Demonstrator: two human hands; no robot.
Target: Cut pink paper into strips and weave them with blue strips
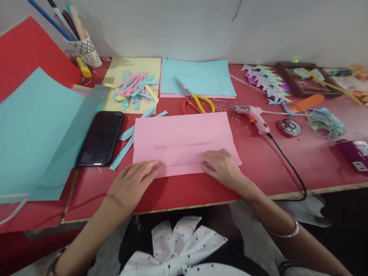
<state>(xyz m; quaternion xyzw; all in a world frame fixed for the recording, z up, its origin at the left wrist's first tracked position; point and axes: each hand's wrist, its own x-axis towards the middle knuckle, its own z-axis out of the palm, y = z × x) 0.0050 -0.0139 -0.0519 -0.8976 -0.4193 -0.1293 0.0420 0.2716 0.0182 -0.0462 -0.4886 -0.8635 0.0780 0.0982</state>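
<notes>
Pink paper (183, 132) under my left hand (129, 184) and right hand (223, 169), red table (186, 192) around it; beyond them, turquoise sheet (206, 75), yellow-and-orange-handled scissors (187, 92); below my grip, white bow (173, 267), black polka dots!

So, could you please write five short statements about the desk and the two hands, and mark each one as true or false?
1. The left hand and the right hand both touch the pink paper. True.
2. The scissors lie beyond the pink paper, and the glue gun lies to its right. True.
3. The right hand holds the glue gun. False: this hand is on the pink paper.
4. The scissors lie on the yellow sheet. False: they lie partly on the light blue sheet.
5. The black phone lies left of the pink paper. True.
</notes>
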